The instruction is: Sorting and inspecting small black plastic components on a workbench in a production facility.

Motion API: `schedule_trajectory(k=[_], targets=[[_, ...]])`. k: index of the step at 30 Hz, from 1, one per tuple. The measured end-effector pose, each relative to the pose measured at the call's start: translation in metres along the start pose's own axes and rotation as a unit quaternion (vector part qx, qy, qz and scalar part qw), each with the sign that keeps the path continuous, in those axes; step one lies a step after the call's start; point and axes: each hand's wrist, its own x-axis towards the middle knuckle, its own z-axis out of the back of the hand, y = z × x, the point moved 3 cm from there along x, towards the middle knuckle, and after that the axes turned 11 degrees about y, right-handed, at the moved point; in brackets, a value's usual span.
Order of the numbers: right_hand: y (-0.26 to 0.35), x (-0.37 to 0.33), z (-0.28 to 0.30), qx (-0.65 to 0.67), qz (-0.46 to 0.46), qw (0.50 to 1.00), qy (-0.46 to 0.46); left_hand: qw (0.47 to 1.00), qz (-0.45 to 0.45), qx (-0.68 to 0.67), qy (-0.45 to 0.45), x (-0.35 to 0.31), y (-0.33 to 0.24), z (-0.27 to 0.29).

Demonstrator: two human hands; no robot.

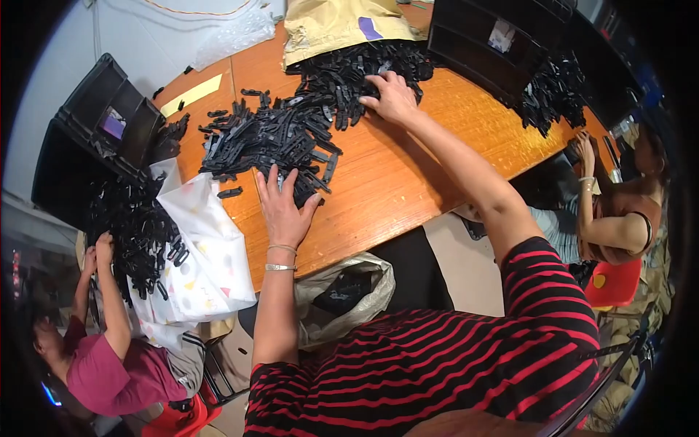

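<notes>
A heap of small, long black plastic parts [269, 138] covers the middle of the wooden table [364, 189]. My left hand [282, 215] lies at the heap's near edge, fingers spread and open. Farther off, my right hand [395, 100] rests over black parts at the mouth of a yellow-brown sack [320, 29], its fingers apart. More of the same parts spill from that sack and join the heap. No part shows gripped in either hand, though the right fingertips partly sink among the pieces.
Black crates stand at the left [87, 138] and at the right [488, 44], with black parts beside them. A patterned plastic sheet [207, 247] hangs over the left edge. Below the table is an open woven sack [378, 284]. A person works on each side.
</notes>
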Motion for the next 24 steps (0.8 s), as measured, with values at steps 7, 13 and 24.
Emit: schedule_trajectory(k=[7,13,24], targets=[[0.047,0.006,-0.029,-0.074,-0.046,0.996,-0.022,1.000,0.007,-0.011,-0.004,-0.003,0.001,-0.001],[0.046,-0.037,-0.036,-0.008,0.049,0.996,-0.068,1.000,0.000,-0.007,-0.020,0.000,0.002,0.000],[0.056,-0.114,-0.009,0.015,0.156,0.986,-0.062,0.996,-0.013,-0.048,-0.068,-0.023,0.001,0.001]])
